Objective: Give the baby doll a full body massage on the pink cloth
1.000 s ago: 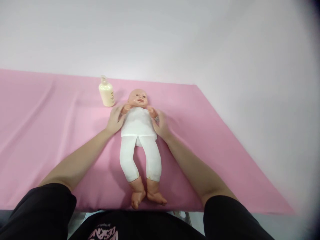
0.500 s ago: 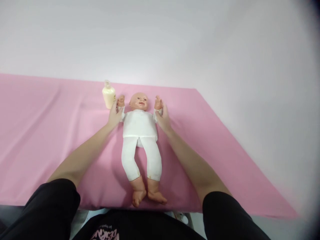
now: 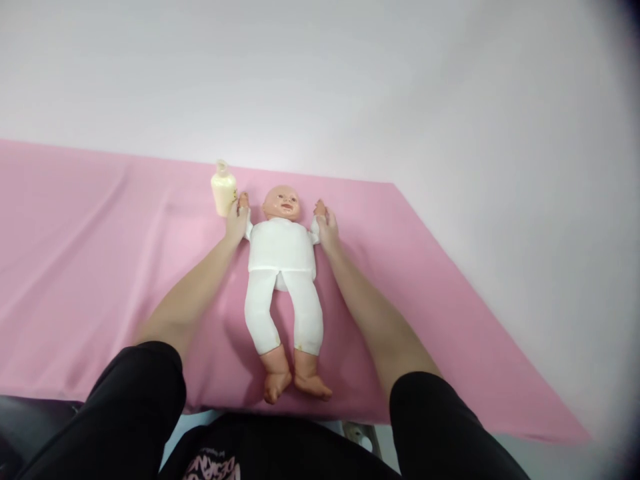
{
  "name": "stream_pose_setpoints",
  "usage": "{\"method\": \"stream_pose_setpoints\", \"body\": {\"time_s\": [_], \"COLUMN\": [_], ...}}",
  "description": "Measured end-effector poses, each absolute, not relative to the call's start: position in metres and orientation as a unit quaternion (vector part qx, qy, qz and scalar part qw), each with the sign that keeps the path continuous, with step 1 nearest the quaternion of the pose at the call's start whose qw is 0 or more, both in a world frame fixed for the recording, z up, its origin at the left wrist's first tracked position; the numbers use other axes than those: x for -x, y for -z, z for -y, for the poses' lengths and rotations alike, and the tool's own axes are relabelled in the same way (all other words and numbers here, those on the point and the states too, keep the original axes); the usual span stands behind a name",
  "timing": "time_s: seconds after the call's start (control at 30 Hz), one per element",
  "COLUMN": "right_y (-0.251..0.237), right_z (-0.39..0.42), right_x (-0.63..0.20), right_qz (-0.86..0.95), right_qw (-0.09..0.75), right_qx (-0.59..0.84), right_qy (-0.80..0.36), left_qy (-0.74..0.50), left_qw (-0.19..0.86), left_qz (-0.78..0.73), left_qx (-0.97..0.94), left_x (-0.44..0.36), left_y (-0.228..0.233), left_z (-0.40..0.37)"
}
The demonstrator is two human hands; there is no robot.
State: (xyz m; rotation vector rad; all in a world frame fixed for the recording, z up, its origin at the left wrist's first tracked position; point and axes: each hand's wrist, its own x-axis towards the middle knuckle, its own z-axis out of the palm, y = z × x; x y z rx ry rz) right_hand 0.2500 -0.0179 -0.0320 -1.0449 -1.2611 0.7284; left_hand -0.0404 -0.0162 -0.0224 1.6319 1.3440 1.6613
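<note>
A baby doll (image 3: 281,247) in a white top and white trousers lies on its back, head away from me and bare feet toward me. Its arms are bent up beside its head. My left hand (image 3: 237,221) is wrapped round the doll's arm on the left, near the wrist. On the other side, my right hand (image 3: 328,230) closes round the doll's other forearm, just under its small hand. Just beyond my left fingers stands a pump bottle (image 3: 223,190) of pale yellow liquid, upright; whether my fingers touch it I cannot tell.
A pink cloth (image 3: 125,267) covers the table under the doll, with soft creases at the left. Its far edge meets a plain white wall (image 3: 300,80). The near table edge runs right in front of my body.
Both my hands have moved slightly, staying at the doll's arms. The doll's hand on the right has turned and sits a little lower. My view has shifted slightly.
</note>
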Motion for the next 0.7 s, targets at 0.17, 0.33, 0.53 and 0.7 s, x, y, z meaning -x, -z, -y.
{"method": "stream_pose_setpoints", "body": {"time_s": [0.17, 0.33, 0.53, 0.7], "right_y": [0.027, 0.030, 0.033, 0.018], "right_z": [0.078, 0.132, 0.140, 0.101], "right_x": [-0.266, -0.290, -0.292, -0.276], "right_qz": [0.671, 0.836, 0.854, 0.758], "right_qw": [0.614, 0.430, 0.387, 0.486], "right_qx": [0.375, 0.339, 0.349, 0.425], "right_qy": [-0.181, -0.023, -0.002, -0.090], "left_qy": [-0.584, -0.372, -0.320, -0.427], "left_qw": [0.130, -0.045, -0.080, 0.036], "left_qz": [-0.409, -0.307, -0.302, -0.414], "left_qx": [-0.689, -0.875, -0.894, -0.803], "left_x": [0.056, 0.080, 0.081, 0.067], "left_y": [0.010, 0.015, 0.017, -0.004], "left_z": [0.075, 0.129, 0.135, 0.098]}}
